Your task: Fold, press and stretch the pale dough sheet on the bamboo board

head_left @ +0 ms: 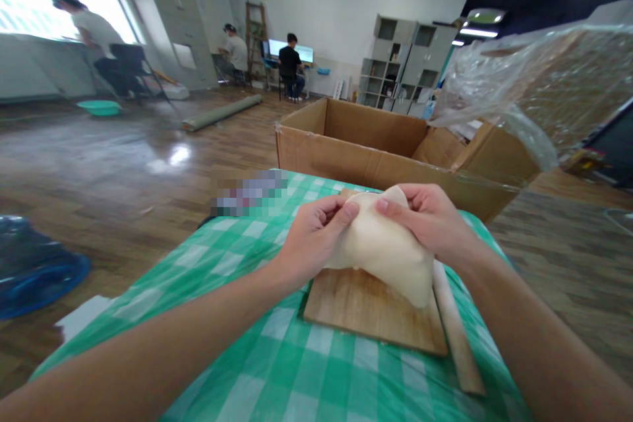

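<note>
A pale slab of dough [383, 250] hangs folded between both hands, its lower edge drooping onto a wooden cutting board [366, 313]. My left hand [311, 237] pinches the dough's upper left edge, fingers curled closed. My right hand [432, 217] grips the upper right edge, thumb and fingers pressed on it. A wooden rolling pin [457, 333] lies along the board's right side. Board and pin rest on a table with a green-and-white checked cloth [277, 369].
An open cardboard box [366, 145] stands just beyond the table's far edge, with clear plastic wrap [534, 86] to its right. A blue object [34, 270] lies on the wooden floor at left. Several people sit or stand far back near desks and windows.
</note>
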Action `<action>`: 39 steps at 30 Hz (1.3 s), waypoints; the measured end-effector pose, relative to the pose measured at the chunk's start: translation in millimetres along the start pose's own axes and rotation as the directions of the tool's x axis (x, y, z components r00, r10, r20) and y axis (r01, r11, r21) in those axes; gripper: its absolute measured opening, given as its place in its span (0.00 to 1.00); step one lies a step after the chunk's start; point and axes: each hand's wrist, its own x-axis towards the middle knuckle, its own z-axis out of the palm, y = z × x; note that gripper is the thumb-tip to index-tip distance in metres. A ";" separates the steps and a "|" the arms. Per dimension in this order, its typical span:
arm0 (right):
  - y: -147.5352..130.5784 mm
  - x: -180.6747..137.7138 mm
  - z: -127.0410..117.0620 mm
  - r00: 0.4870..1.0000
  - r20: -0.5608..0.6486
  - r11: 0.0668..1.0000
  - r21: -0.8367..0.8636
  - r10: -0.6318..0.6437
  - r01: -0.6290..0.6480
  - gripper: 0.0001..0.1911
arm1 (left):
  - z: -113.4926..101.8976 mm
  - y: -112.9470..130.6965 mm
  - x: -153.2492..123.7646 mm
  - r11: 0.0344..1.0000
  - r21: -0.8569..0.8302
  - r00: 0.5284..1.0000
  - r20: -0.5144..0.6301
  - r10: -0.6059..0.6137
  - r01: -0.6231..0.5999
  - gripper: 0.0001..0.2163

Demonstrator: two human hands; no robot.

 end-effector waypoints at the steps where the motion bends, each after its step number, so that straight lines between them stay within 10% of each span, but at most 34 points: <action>1: 0.0 0.1 0.7 1.000 -0.025 1.000 0.021 0.009 -0.008 0.22 | -1.0 1.4 0.0 0.998 -0.040 0.998 0.054 -0.036 0.038 0.19; 5: 5.4 3.5 -4.6 0.986 -0.165 0.998 0.057 -0.005 0.015 0.21 | -9.5 -3.0 3.4 0.966 -0.076 0.922 0.325 -0.210 0.247 0.22; 17: 3.0 3.9 -20.2 0.979 -0.202 0.997 0.056 -0.037 0.050 0.21 | -13.5 8.1 10.2 0.906 -0.328 0.962 0.136 -0.236 0.269 0.15; 25: 56.1 19.7 -24.1 0.975 0.013 0.975 -0.013 0.223 -0.223 0.16 | -33.4 -28.9 22.9 0.906 0.163 0.909 0.087 -0.408 0.391 0.19; 39: 100.0 35.4 -28.3 0.997 -0.070 0.942 -0.332 0.028 -0.050 0.16 | -32.5 -43.4 29.7 0.778 0.628 1.000 0.022 -0.001 -0.013 0.14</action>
